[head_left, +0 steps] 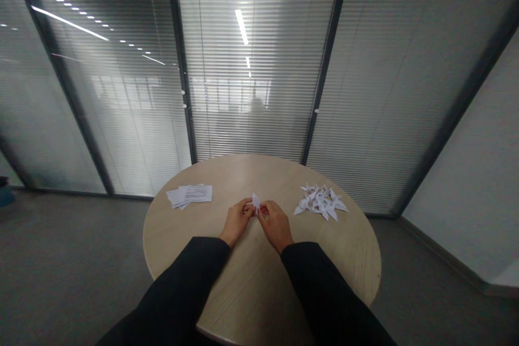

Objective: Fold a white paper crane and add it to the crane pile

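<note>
A small folded white paper piece [255, 201] stands pinched between both my hands at the middle of a round wooden table [227, 281]. My left hand [237, 221] grips its left side with closed fingers. My right hand [275, 223] pinches its right side. Both arms wear black sleeves.
A stack of white paper sheets [190, 195] lies on the table to the left. A heap of several folded white paper figures [321, 201] lies to the right. Glass walls with blinds [251, 65] stand behind the table. Grey carpet [68, 270] surrounds it.
</note>
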A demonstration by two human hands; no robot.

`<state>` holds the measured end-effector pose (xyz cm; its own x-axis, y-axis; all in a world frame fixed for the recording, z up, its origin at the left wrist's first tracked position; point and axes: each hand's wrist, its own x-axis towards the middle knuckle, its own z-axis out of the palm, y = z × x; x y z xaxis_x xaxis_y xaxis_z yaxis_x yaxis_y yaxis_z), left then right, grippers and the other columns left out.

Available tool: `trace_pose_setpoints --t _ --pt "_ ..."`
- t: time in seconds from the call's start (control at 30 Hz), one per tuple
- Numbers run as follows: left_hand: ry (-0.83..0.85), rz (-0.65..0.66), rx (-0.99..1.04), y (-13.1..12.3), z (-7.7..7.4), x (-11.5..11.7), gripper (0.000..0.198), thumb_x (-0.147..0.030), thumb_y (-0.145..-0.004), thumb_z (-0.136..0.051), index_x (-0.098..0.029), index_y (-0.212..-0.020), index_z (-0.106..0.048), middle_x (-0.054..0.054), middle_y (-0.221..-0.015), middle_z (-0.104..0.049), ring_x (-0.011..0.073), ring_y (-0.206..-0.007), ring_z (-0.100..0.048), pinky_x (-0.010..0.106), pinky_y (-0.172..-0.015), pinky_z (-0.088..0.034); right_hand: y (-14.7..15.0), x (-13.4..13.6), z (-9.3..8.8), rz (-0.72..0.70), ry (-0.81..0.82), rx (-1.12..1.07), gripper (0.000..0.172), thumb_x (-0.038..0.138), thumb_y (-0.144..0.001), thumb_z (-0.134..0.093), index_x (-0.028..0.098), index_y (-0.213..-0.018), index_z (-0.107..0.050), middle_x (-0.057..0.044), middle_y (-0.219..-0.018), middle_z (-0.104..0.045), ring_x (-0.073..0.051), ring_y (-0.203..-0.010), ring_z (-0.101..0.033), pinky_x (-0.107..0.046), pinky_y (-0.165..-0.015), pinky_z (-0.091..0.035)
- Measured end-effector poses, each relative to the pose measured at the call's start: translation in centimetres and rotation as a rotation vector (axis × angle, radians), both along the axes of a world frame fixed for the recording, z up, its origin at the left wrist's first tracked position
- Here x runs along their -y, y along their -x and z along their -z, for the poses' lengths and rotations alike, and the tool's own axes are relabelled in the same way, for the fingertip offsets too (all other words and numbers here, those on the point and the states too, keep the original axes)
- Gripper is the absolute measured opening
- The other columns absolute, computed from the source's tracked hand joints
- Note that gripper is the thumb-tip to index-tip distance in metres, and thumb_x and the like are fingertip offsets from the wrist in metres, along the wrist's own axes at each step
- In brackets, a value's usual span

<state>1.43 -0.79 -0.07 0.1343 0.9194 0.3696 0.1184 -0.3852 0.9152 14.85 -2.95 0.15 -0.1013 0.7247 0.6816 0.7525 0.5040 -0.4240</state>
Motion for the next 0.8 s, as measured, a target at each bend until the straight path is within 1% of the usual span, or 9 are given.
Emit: trace_pose_setpoints --t 0.17,0.33,0.53,0.67,0.8 --pt "-0.070 0.003 -0.032 0.18 0.03 0.14 0.032 -0.021 -0.079 -0.053 -0.014 -0.110 -0.060 0.008 -0.096 -0.071 0.0182 -0.086 -0.068 0.030 -0.080 -0.052 -0.07 -0.12 0.15 -0.013 0.006 0.010 0.006 0.023 -0.084 -0.050 0.019 -0.085 -0.055 -0.005 -0.081 -0.058 -0.019 -0.079 -0.055 -0.029 -0.073 -0.044" --pt "-0.048 0.016 -0.041 0.19 -0.46 0.48 0.033 -0.021 -0.079 -0.054 -0.014 -0.110 -0.060 0.008 -0.099 -0.071 0.0184 -0.086 -0.068 0.030 -0.081 -0.052 -0.22 -0.39 0.34 -0.027 0.030 -0.031 0.007 0.022 -0.084 -0.050 0.019 -0.085 -0.056 -0.005 -0.082 -0.060 -0.019 -0.078 -0.056 -0.030 -0.073 -0.045" --pt "-0.047 0.001 -0.041 0.31 -0.30 0.26 0.033 -0.022 -0.078 -0.056 -0.014 -0.109 -0.062 0.009 -0.096 -0.071 0.0184 -0.084 -0.068 0.030 -0.080 -0.052 -0.41 -0.70 0.44 -0.092 0.061 -0.103 0.011 0.020 -0.085 -0.048 0.019 -0.087 -0.058 -0.005 -0.084 -0.062 -0.018 -0.077 -0.059 -0.029 -0.071 -0.047" --pt "-0.054 0.003 -0.035 0.31 -0.11 0.13 0.030 -0.024 -0.077 -0.057 -0.014 -0.105 -0.064 0.008 -0.094 -0.072 0.0179 -0.082 -0.068 0.030 -0.080 -0.052 -0.46 -0.77 0.44 -0.088 0.062 -0.129 0.013 0.019 -0.084 -0.046 0.019 -0.086 -0.059 -0.006 -0.084 -0.064 -0.017 -0.075 -0.059 -0.028 -0.069 -0.047" --pt "-0.051 0.011 -0.036 0.22 -0.29 0.31 0.030 -0.024 -0.077 -0.058 -0.013 -0.104 -0.065 0.009 -0.092 -0.072 0.0181 -0.080 -0.068 0.029 -0.078 -0.053 -0.43 -0.72 0.27 -0.054 0.098 -0.146 0.012 0.021 -0.083 -0.047 0.019 -0.082 -0.058 -0.004 -0.080 -0.063 -0.016 -0.071 -0.058 -0.027 -0.067 -0.045"
